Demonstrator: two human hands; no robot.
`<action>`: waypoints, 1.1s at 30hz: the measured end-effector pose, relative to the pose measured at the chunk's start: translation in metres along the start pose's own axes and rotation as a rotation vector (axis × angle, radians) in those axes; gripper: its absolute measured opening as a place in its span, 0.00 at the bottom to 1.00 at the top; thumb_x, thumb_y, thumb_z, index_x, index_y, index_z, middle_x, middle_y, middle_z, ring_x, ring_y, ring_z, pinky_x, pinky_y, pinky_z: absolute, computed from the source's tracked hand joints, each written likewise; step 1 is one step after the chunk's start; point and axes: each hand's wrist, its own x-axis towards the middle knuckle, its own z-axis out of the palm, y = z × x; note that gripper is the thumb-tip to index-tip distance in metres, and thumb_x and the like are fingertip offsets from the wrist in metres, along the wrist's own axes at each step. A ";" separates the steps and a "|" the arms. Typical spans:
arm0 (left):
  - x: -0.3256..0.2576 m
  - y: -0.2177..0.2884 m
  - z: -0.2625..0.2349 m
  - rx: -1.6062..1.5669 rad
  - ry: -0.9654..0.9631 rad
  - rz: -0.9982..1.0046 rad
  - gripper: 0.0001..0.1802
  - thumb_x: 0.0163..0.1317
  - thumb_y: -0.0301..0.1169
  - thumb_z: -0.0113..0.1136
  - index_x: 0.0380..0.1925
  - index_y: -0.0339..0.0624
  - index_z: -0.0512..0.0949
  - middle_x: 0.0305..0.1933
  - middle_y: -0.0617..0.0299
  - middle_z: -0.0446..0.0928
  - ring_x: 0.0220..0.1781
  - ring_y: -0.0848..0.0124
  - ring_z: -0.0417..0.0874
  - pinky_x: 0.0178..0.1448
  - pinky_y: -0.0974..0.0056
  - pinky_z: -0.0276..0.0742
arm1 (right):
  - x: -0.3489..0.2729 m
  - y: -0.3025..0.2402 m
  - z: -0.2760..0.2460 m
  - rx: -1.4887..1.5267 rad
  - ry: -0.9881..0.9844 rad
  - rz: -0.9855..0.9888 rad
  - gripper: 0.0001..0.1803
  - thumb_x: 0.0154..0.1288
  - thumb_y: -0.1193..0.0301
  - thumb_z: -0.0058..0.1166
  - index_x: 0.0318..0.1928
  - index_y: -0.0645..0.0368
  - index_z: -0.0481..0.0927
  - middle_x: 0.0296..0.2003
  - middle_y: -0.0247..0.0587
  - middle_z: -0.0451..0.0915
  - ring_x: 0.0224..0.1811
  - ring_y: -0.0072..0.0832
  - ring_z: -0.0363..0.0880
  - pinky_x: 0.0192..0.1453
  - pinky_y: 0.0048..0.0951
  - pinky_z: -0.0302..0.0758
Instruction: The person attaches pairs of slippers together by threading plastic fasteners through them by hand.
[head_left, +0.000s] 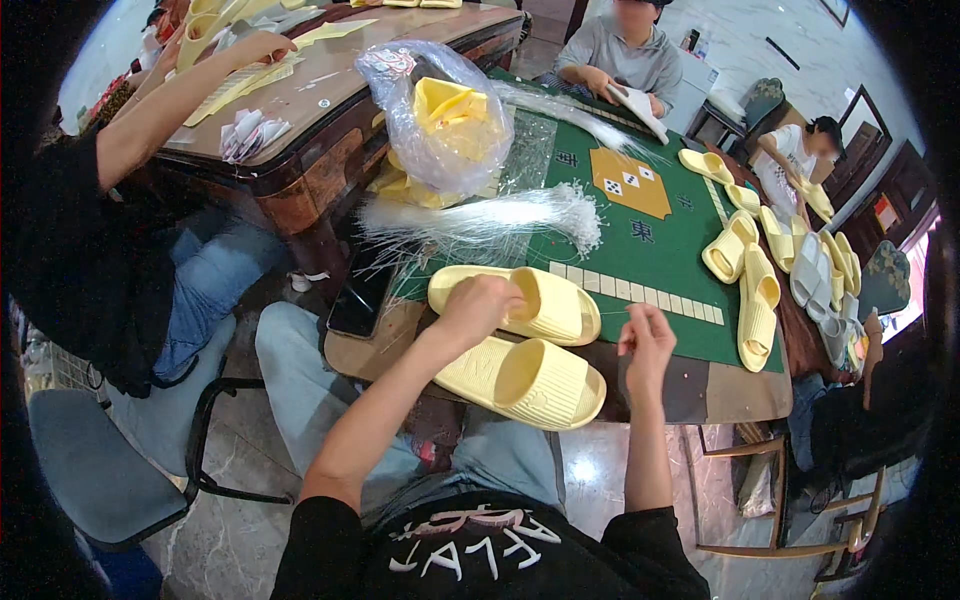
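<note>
Two pale yellow slippers lie side by side at the table's near edge, the far slipper (560,305) and the near slipper (540,385), toes to the right. My left hand (478,308) is closed over the far slipper's footbed, fingertips by the strap opening; what it pinches is hidden. Just right of the slippers my right hand (648,340) is raised, its fingertips pinching what looks like one thin clear plastic strand. Beyond the slippers lies a big bundle of clear plastic strands (490,222) with white knobbed ends.
Further back are a clear plastic bag (440,130) with yellow contents and another strand bundle (580,120). A dark phone (358,300) lies left of the slippers. More yellow slippers (758,305) and grey slippers (812,270) line the right. Co-workers sit left, opposite and far right.
</note>
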 end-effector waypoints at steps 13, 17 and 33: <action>-0.056 -0.002 -0.053 0.552 0.062 0.080 0.03 0.48 0.27 0.55 0.23 0.47 0.77 0.23 0.64 0.73 0.30 0.66 0.78 0.32 0.63 0.74 | -0.025 -0.006 -0.035 0.083 -0.100 0.254 0.10 0.67 0.69 0.46 0.38 0.62 0.78 0.23 0.33 0.74 0.20 0.18 0.69 0.25 0.18 0.66; -0.054 0.001 -0.040 0.560 0.075 0.108 0.01 0.44 0.28 0.54 0.20 0.49 0.75 0.22 0.66 0.71 0.31 0.68 0.78 0.33 0.64 0.75 | -0.014 0.010 -0.023 -0.647 0.007 -0.285 0.10 0.62 0.77 0.51 0.44 0.59 0.78 0.32 0.36 0.77 0.28 0.24 0.74 0.32 0.23 0.71; -0.061 0.003 -0.038 0.489 0.097 0.063 0.02 0.47 0.28 0.56 0.22 0.48 0.77 0.24 0.64 0.73 0.32 0.67 0.78 0.35 0.63 0.75 | 0.027 0.015 -0.017 -1.261 -0.122 -0.648 0.04 0.56 0.72 0.56 0.28 0.58 0.78 0.26 0.41 0.78 0.27 0.38 0.79 0.30 0.38 0.74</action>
